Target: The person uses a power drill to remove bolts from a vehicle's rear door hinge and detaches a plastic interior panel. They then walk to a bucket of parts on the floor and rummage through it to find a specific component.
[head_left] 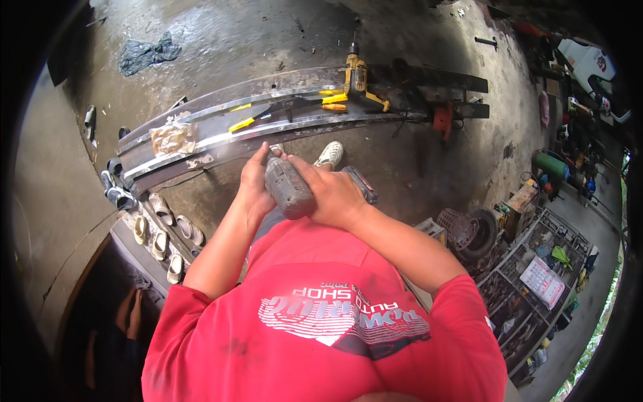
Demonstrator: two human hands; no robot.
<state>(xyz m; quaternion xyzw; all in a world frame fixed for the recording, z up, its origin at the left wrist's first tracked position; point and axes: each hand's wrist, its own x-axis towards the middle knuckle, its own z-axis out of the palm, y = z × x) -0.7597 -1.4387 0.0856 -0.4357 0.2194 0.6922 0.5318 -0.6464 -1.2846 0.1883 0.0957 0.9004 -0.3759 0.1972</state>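
Left hand [254, 179] holds the cordless driver [289, 190] by its nose, right hand [333, 195] its handle; driving seems not yet begun.

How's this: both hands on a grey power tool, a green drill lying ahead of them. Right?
The colour is wrong: the drill lying ahead is yellow and black, as the head view shows. Left hand and right hand are on the grey power tool.
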